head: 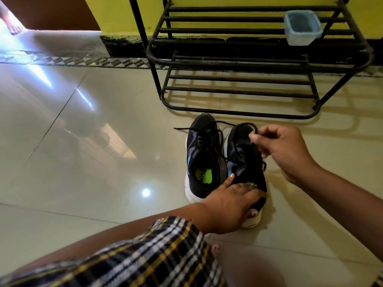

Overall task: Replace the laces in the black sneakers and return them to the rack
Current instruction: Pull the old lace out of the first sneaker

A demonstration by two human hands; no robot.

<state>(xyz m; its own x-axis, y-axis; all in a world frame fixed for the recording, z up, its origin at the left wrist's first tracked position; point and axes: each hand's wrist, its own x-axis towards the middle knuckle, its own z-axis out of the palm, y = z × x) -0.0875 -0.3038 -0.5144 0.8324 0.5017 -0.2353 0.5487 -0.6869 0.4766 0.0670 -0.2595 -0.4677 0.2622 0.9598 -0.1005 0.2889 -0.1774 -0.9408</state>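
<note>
From my remote seat, the black metal rack (257,65) filled the upper right of the frame, standing against the yellow wall; its lower bars were bare, which I took as the place meant for the pair. A pale plastic tub (301,26) sat on its top shelf, upper right.

Just below the rack, at centre frame on the tiled floor (93,131), the two black sneakers stood side by side, touching, toes toward the rack, so both were within easy reach. The left-hand sneaker (202,154) had its lace (186,128) slack, one end trailing onto the floor at its left.

The left hand (232,206) lay over the heel of the right-hand sneaker (245,162), fingers spread and pressing on the collar, thumb down the back; I judged it was pinning the shoe so it would not slide under a pull. The right hand (284,150), centre right, pinched that shoe's black lace (251,129) between thumb and forefinger, lifted in a loop above the toe. I read this as drawing the lace through the eyelets, though whether out or in I could not tell.
</note>
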